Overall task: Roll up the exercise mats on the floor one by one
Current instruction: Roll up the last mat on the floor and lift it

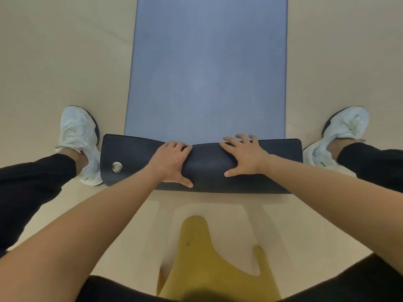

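floor (pixel 65 51): smooth beige, plain | light: even, soft shadows

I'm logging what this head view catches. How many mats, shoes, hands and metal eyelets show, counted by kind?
mat: 1
white shoes: 2
hands, the left hand and the right hand: 2
metal eyelet: 1
Total: 6
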`<state>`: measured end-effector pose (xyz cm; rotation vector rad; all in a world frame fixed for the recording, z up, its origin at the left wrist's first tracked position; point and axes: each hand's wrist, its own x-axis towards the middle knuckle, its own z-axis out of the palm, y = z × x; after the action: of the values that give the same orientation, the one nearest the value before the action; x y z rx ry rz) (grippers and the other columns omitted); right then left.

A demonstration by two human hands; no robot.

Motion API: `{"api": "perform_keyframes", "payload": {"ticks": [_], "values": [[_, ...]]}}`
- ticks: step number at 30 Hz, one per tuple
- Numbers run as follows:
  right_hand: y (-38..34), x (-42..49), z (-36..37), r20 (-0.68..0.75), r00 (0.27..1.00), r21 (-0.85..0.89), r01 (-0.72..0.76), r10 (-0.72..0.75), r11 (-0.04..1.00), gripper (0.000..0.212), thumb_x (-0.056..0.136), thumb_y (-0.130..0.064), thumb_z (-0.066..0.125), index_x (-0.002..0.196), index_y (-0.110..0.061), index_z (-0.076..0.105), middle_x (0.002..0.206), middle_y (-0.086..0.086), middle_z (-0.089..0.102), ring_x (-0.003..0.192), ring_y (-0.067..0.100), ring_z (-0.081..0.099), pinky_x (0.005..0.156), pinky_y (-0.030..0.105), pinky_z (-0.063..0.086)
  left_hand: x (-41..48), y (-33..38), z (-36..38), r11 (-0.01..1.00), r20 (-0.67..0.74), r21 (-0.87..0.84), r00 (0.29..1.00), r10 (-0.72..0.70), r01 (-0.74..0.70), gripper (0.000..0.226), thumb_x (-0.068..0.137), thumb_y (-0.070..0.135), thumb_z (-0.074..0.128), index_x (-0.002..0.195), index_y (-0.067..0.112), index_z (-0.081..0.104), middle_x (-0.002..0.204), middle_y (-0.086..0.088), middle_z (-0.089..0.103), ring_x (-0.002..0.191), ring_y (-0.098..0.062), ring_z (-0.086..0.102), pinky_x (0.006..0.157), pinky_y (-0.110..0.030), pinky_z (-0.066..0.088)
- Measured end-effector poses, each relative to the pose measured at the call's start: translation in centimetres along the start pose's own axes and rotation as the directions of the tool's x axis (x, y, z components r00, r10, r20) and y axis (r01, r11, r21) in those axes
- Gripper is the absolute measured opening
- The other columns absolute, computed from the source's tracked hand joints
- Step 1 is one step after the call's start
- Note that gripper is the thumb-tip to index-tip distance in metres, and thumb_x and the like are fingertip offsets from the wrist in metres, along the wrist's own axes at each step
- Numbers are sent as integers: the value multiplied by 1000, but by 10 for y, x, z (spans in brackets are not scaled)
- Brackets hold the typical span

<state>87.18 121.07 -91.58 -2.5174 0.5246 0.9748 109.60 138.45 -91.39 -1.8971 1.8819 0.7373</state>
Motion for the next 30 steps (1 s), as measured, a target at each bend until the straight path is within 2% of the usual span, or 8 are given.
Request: {"api": "perform_keyframes", "payload": {"ticks": [3, 6, 11, 16, 20, 25, 28, 30], "values": [[-2, -10, 18, -89, 996, -20, -11, 9, 1000, 104, 81, -86, 49, 161, -28, 18, 156, 8, 24, 140, 33, 25, 116, 54, 21, 6, 0, 4, 999, 36, -45, 999, 30, -28, 118, 61, 94, 60, 151, 24, 36, 137, 1, 54, 119, -23, 53, 95, -40, 51], [-6, -20, 39, -104, 994, 49, -42, 47, 998, 107, 78, -89, 46, 161, -27, 19, 153, 5, 28, 138, 31, 27, 118, 52, 20, 11, 0, 8, 994, 64, -98, 996, 61, -54, 103, 62, 91, 63, 142, 27, 45, 119, 5, 60, 106, -19, 58, 82, -37, 50], [-27, -28, 66, -222, 973, 56, -55, 66, 997, 113, 76, -93, 40, 162, -23, 19, 166, 8, 24, 153, 39, 16, 124, 63, 6, 20, -12, 5, 951, 111, -308, 993, 48, -12, 89, 60, 83, 73, 131, 33, 57, 112, 11, 68, 100, -19, 63, 82, -38, 52], [-34, -20, 81, -329, 938, 0, -114, 108, 993, 116, 75, -96, 34, 161, -18, 25, 162, 15, 35, 149, 42, 30, 121, 67, 18, 36, -22, 0, 918, 182, -390, 983, 2, 71, 78, 55, 79, 81, 117, 33, 69, 98, 13, 69, 92, -18, 64, 79, -37, 53], [-25, -4, 81, -288, 954, -21, -89, 79, 996, 113, 78, -95, 30, 158, -15, 28, 152, 15, 47, 139, 38, 43, 117, 56, 31, 44, -27, 1, 880, 214, -455, 976, -40, 136, 76, 52, 77, 84, 110, 31, 72, 90, 14, 69, 85, -14, 64, 75, -34, 53], [-19, 3, 77, -349, 937, -85, -36, 4, 996, 104, 78, -92, 35, 141, -10, 50, 112, 12, 64, 99, 31, 62, 89, 45, 50, 50, -32, 2, 848, 270, -502, 962, -33, 170, 68, 55, 74, 86, 104, 28, 73, 89, 9, 72, 83, -14, 66, 79, -39, 57], [-24, -5, 76, -389, 921, -50, -35, 13, 998, 93, 78, -89, 39, 121, -9, 59, 81, 6, 60, 71, 26, 59, 65, 37, 48, 54, -32, 0, 838, 331, -522, 943, 31, 156, 58, 57, 71, 86, 95, 29, 75, 85, 7, 74, 81, -13, 68, 80, -41, 59], [-28, -10, 76, -332, 943, -30, -49, 36, 998, 93, 78, -90, 37, 122, -11, 58, 79, 4, 56, 67, 23, 56, 61, 33, 41, 55, -30, 3, 836, 343, -530, 938, 54, 146, 57, 58, 69, 87, 99, 30, 75, 88, 10, 73, 84, -11, 68, 82, -40, 59]]}}
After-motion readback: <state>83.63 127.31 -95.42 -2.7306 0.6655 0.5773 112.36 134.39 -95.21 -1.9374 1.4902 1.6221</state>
